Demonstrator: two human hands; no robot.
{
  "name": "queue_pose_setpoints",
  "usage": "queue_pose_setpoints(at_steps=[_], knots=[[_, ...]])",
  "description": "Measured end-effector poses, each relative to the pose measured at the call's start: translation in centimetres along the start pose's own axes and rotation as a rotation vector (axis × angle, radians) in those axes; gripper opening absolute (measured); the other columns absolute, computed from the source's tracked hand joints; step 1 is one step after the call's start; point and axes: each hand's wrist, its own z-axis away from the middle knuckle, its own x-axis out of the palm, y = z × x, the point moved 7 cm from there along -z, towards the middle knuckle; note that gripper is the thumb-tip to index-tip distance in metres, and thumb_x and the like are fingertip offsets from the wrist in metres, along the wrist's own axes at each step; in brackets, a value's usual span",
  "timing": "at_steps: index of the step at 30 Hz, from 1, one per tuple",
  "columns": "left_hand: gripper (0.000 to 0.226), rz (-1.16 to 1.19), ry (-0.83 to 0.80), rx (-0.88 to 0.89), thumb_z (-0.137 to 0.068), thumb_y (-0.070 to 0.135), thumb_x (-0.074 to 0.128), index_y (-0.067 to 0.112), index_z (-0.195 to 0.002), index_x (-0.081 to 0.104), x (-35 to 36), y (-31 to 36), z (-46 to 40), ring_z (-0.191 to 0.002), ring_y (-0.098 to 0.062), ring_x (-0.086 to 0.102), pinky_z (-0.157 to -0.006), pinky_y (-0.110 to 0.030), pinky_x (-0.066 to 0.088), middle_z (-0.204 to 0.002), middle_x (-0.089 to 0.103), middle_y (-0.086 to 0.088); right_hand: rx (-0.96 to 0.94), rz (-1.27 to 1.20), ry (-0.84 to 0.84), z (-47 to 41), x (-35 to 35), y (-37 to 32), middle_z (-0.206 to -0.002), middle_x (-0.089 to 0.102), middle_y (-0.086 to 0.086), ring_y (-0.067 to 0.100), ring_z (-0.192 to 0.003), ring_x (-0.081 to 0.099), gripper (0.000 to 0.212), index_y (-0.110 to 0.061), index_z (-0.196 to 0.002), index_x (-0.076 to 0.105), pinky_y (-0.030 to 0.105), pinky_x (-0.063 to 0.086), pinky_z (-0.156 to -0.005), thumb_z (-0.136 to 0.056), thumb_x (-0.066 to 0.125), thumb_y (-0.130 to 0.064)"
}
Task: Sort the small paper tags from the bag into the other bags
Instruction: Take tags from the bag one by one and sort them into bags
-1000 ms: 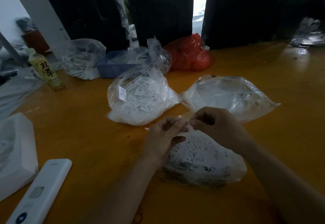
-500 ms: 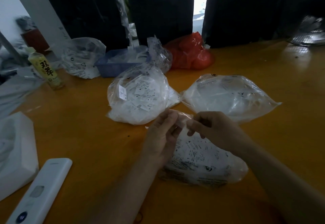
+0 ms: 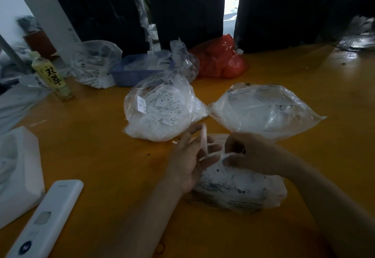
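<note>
- The nearest clear plastic bag printed with black text lies on the orange-yellow wooden table, just in front of the person, stuffed with small white paper tags.
- The left hand is held over that bag's left end, fingers mostly straight and spread, with a pale elastic band or strip looped across them; which it is I cannot tell in the dim light.
- The right hand has its fingers curled, pinching the twisted neck of the near bag together with the other end of that pale strip.
- Behind the hands, a rounded clear bag full of white paper tags sits to the left, with size letters visible on some tags.
- Beside it on the right lies a flatter clear bag with a thin layer of white contents; the corners of the two bags nearly meet.
- Farther back stand a blue plastic tray, a red plastic bag and another crumpled clear bag.
- A green-yellow drink bottle with black characters stands at the left.
- A white remote control lies at the near left edge, next to a white foam block.
</note>
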Motion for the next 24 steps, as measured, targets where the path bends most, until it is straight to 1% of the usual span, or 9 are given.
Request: queue_pose_setpoints(at_steps=[3,5,7,9,12,14,18,21,24], knots=[[0.042,-0.091,0.017,-0.011,-0.081,0.025,0.075,0.02,-0.122,0.067,0.0,-0.3,0.1,-0.084,-0.021,0.077,-0.049,-0.021,0.056,-0.091,0.079,-0.002,0.096,-0.424,0.182,0.0,-1.6,1.0,-0.084,0.073,-0.001,0.016,-0.069,0.071,0.029,-0.029,-0.108,0.056,0.024,0.054,-0.059,-0.09,0.076,-0.019],[0.047,-0.154,0.03,0.003,-0.078,0.028,0.077,0.016,-0.122,0.065,0.0,-0.3,0.1,-0.084,-0.02,0.078,-0.047,-0.019,0.054,-0.092,0.08,-0.001,0.084,-0.52,0.284,0.2,-2.4,1.1,-0.081,0.073,-0.002,0.02,-0.062,0.07,0.031,-0.031,-0.111,0.054,0.026,0.053,-0.056,-0.093,0.071,-0.013],[0.047,-0.247,0.033,0.048,-0.079,0.027,0.079,0.014,-0.121,0.063,0.0,-0.1,0.1,-0.083,-0.019,0.078,-0.048,-0.02,0.053,-0.095,0.08,-0.003,0.054,-0.438,0.343,0.3,-2.9,1.0,-0.073,0.07,-0.003,0.019,-0.057,0.066,0.016,-0.033,-0.102,0.062,0.031,0.05,-0.054,-0.099,0.062,-0.017],[0.043,-0.359,0.035,0.101,-0.084,0.023,0.081,0.014,-0.121,0.062,-0.1,0.1,0.0,-0.083,-0.023,0.079,-0.056,-0.023,0.057,-0.099,0.08,-0.006,0.027,-0.373,0.321,0.5,-2.9,0.5,-0.071,0.071,-0.006,0.015,-0.057,0.064,0.01,-0.036,-0.104,0.067,0.028,0.048,-0.055,-0.101,0.059,-0.033],[0.039,-0.505,0.012,0.178,-0.088,0.026,0.084,0.017,-0.119,0.063,0.1,0.4,0.1,-0.084,-0.027,0.079,-0.068,-0.029,0.062,-0.1,0.079,-0.008,-0.028,-0.286,0.23,0.7,-2.4,-0.8,-0.077,0.068,-0.027,-0.001,-0.065,0.064,0.03,-0.037,-0.103,0.069,0.012,0.047,-0.056,-0.088,0.057,-0.061],[0.041,-0.568,-0.001,0.196,-0.085,0.035,0.086,0.019,-0.117,0.065,0.1,0.5,0.2,-0.085,-0.025,0.08,-0.073,-0.028,0.063,-0.1,0.08,-0.005,-0.058,-0.197,0.214,0.7,-2.2,-1.4,-0.076,0.064,-0.033,-0.007,-0.066,0.061,0.023,-0.033,-0.093,0.07,0.006,0.044,-0.058,-0.088,0.062,-0.055],[0.034,-0.584,0.025,0.191,-0.083,0.028,0.087,0.024,-0.113,0.073,-0.3,0.4,0.0,-0.097,-0.02,0.078,-0.084,-0.03,0.062,-0.103,0.08,-0.001,-0.029,-0.163,0.297,0.5,-2.6,-0.5,-0.07,0.064,-0.02,0.0,-0.054,0.055,0.016,-0.033,-0.081,0.068,0.012,0.042,-0.052,-0.094,0.067,-0.042],[0.021,-0.426,0.07,0.142,-0.075,0.03,0.087,0.028,-0.096,0.083,-0.5,0.2,-0.1,-0.096,-0.017,0.077,-0.075,-0.023,0.059,-0.099,0.08,0.0,-0.035,-0.178,0.303,0.6,-2.6,-0.5,-0.069,0.063,-0.016,0.0,-0.052,0.053,0.02,-0.033,-0.077,0.065,0.012,0.042,-0.052,-0.094,0.066,-0.043],[0.008,-0.308,0.108,0.094,-0.083,0.021,0.084,0.027,-0.09,0.083,-0.8,0.1,-0.3,-0.095,-0.013,0.077,-0.062,-0.019,0.055,-0.101,0.08,-0.002,-0.034,-0.149,0.245,0.4,-2.0,-0.7,-0.075,0.064,-0.015,0.001,-0.057,0.055,0.02,-0.032,-0.081,0.065,0.013,0.044,-0.056,-0.095,0.063,-0.046]])
